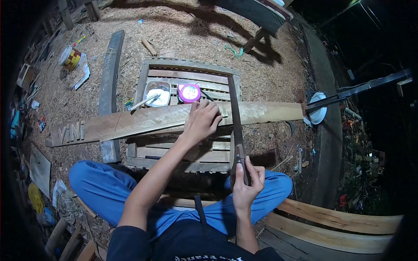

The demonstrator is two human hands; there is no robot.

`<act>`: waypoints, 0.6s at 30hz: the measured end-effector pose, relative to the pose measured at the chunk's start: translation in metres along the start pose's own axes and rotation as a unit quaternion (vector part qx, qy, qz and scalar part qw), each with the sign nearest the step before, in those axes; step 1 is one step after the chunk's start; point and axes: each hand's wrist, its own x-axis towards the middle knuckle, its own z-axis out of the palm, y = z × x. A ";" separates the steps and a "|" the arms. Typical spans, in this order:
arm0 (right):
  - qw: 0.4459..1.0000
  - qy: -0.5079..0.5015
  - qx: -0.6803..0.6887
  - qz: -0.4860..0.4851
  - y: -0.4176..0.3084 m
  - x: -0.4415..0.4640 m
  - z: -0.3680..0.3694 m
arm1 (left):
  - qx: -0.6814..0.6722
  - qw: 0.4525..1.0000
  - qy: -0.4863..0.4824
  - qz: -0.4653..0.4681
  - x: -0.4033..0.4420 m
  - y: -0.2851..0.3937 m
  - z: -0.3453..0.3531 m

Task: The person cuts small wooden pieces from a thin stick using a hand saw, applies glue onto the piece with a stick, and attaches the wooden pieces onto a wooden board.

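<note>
My left hand [203,119] is closed on a thin wooden strip [174,126], pressing it down on a long wooden plank [270,113]. In my right hand [249,185] is the near end of a long, dark, narrow saw [236,111]. Its blade points away from me and crosses over the plank, just right of the strip's end. Raised letters "ViNi" [72,132] stand on the plank's left end. Beyond my left hand sit a pink round tape measure [189,92] and a clear tub of white paste [159,92] with a stick [145,102] in it.
A slatted wooden stand [187,166] supports the plank in front of my knees. On the left a thick beam [111,78] lies on ground strewn with shavings, near a paint bucket [71,58]. At right are a dark post [361,90] and a white basin [318,114].
</note>
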 end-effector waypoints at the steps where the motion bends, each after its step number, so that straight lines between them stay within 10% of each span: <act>1: 1.000 -0.006 -0.014 0.022 0.000 0.002 -0.001 | 0.006 1.000 -0.006 -0.003 0.000 0.001 0.000; 18: 0.997 -0.050 -0.051 0.032 0.008 0.027 0.026 | -0.011 1.000 0.009 -0.010 -0.001 -0.001 0.000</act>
